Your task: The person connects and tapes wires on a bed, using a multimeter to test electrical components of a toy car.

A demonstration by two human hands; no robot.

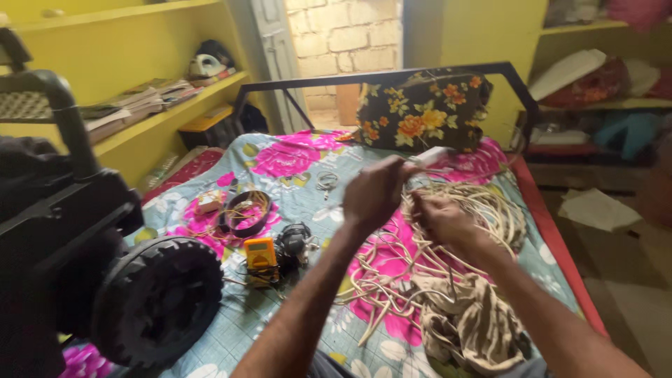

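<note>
On the bed (pixel 294 175), floral sheet, pink and teal: one tangled heap of cream cord (pixel 448 238), lying right of centre and running up into both hands. Left hand (pixel 374 192), one: grip clenched around a strand of the cord, raised above the heap. Right hand (pixel 444 220), one: grip closed on the cord just beside the left, low over the coils. One white plug-like block (pixel 430 155) at the cord's upper end, just past the left hand. One crumpled beige cloth (pixel 465 322), touching the heap's near edge. One yellow meter (pixel 260 253), with one small dark device (pixel 294 241) just beside it. One dark ring wound with wire (pixel 245 210), farther left. One floral cushion (pixel 420 112) against the bed's metal frame. One black toy vehicle wheel (pixel 157 301) blocks the near left corner.
</note>
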